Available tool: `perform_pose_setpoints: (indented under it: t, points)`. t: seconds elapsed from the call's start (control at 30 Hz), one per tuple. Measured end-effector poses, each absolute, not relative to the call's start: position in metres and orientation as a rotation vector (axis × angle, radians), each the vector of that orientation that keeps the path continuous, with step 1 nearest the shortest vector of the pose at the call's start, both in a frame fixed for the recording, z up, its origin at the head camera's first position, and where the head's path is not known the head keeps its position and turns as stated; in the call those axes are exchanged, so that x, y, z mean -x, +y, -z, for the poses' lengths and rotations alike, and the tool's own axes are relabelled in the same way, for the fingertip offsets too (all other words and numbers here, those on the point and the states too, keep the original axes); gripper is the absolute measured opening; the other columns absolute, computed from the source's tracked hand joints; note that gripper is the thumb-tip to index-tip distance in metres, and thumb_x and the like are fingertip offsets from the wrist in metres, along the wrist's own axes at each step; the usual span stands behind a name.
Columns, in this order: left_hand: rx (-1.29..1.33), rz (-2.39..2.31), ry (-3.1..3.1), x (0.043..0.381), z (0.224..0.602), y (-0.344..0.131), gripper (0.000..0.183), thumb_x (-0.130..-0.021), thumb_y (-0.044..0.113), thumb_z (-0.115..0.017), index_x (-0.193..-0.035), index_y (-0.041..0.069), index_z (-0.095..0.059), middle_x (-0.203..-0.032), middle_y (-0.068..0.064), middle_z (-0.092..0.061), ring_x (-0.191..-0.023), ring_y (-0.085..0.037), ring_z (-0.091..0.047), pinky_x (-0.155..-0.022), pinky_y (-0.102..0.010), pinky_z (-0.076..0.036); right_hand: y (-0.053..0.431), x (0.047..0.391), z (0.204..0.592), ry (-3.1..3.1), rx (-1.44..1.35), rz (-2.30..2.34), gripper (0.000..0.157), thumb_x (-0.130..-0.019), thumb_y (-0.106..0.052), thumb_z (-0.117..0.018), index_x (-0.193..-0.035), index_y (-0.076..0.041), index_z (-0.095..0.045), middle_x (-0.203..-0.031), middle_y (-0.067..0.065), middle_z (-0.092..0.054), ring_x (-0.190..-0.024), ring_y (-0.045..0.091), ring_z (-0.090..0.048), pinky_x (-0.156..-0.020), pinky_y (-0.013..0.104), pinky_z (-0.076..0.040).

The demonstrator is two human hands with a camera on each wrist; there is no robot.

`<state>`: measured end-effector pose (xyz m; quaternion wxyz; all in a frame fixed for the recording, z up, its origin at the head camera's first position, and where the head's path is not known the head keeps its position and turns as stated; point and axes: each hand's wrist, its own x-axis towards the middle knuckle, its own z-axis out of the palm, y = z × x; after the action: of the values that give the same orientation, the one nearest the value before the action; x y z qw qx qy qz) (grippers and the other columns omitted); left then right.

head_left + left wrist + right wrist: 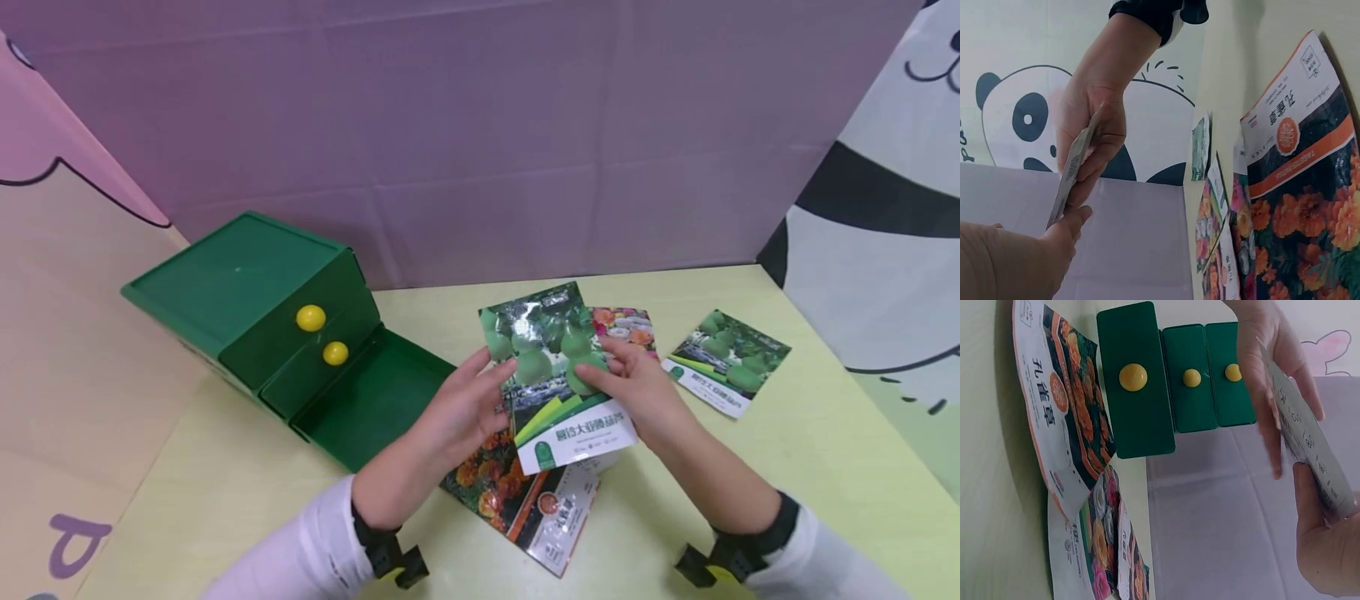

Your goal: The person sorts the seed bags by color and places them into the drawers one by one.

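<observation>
In my right hand point(641, 387) is a glossy seed packet point(551, 417) with round green gourds and a white lower band, gripped at its right side with the thumb on the front. My left hand point(461, 408) is at the packet's left edge, thumb overlapping the front and fingers fairly straight. From the right wrist, the packet's pale printed back point(1310, 444) shows between the hands. Beneath lies a marigold seed packet point(551, 508) with orange flowers, partly covering other flower packets point(1213, 212). A similar gourd packet point(727, 362) lies flat to the right.
A green drawer box point(240, 283) with yellow knobs point(311, 317) stands at the left. Its bottom drawer point(375, 400) is pulled out towards the packets. A purple cloth point(480, 142) hangs behind the pale table point(810, 500), and printed cartoon panels point(885, 275) flank it.
</observation>
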<state>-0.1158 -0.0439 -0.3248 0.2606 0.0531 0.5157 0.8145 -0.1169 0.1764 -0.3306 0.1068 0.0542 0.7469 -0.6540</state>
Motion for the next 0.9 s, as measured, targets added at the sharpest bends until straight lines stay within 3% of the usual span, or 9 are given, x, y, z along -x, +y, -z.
perform_pose_setpoints:
  t: [0.1, 0.17, 0.27, 0.47, 0.73, 0.9]
  points:
    - [-0.152, -2.207, 1.416, 0.1151, 0.3244, -0.0448, 0.058, -0.093, 0.017, -0.052, -0.144, 0.018, -0.025, -0.141, -0.007, -0.037, -0.076, -0.005, -0.052, -0.049, -0.016, -0.038, 0.1738, 0.1156, 0.3309, 2.207, -0.166, 1.910, 0.068, -0.084, -0.027, -0.066, -0.139, -0.007, -0.033, -0.098, 0.002, -0.066, -0.081, 0.019, -0.065, -0.070, 0.030, -0.054]
    - [-0.169, -2.197, 1.432, 0.1148, 0.3248, -0.0454, 0.051, -0.094, 0.015, -0.051, -0.141, 0.018, -0.031, -0.136, -0.008, -0.041, -0.065, -0.002, -0.050, -0.048, -0.016, -0.038, 0.1729, 0.1147, 0.3309, 2.229, -0.164, 1.890, 0.068, -0.084, -0.027, -0.066, -0.140, -0.007, -0.032, -0.098, 0.003, -0.065, -0.079, 0.018, -0.064, -0.069, 0.029, -0.054]
    - [-0.134, -2.167, 1.493, 0.1146, 0.3263, -0.0450, 0.045, -0.093, 0.016, -0.051, -0.137, 0.016, -0.037, -0.123, -0.006, -0.047, -0.049, -0.002, -0.035, -0.047, -0.016, -0.036, 0.1718, 0.1132, 0.3314, 2.237, -0.151, 1.878, 0.068, -0.085, -0.026, -0.065, -0.140, -0.006, -0.032, -0.097, 0.004, -0.064, -0.078, 0.017, -0.064, -0.068, 0.028, -0.054]
    - [-0.032, -2.105, 1.606, 0.1142, 0.3306, -0.0433, 0.036, -0.093, 0.017, -0.053, -0.126, 0.006, -0.045, -0.093, 0.000, -0.045, -0.043, -0.005, -0.024, -0.046, -0.019, -0.030, 0.1684, 0.1122, 0.3344, 2.198, -0.124, 1.898, 0.059, -0.085, -0.024, -0.066, -0.134, -0.006, -0.040, -0.100, 0.006, -0.067, -0.081, 0.020, -0.065, -0.071, 0.031, -0.054]
    - [-0.007, -2.110, 1.594, 0.1138, 0.3322, -0.0436, 0.033, -0.092, 0.015, -0.053, -0.125, 0.007, -0.049, -0.098, -0.002, -0.055, -0.047, -0.005, -0.036, -0.044, -0.017, -0.034, 0.1681, 0.1116, 0.3376, 2.243, -0.105, 1.841, 0.063, -0.085, -0.025, -0.065, -0.138, -0.007, -0.036, -0.101, 0.009, -0.065, -0.080, 0.019, -0.064, -0.070, 0.028, -0.054]
    - [-0.010, -2.113, 1.594, 0.1133, 0.3339, -0.0443, 0.035, -0.093, 0.015, -0.053, -0.126, 0.007, -0.047, -0.096, -0.002, -0.052, -0.043, -0.005, -0.030, -0.043, -0.017, -0.034, 0.1690, 0.1117, 0.3390, 2.249, -0.089, 1.826, 0.063, -0.085, -0.026, -0.065, -0.138, -0.007, -0.036, -0.098, 0.010, -0.066, -0.078, 0.020, -0.064, -0.069, 0.029, -0.054]
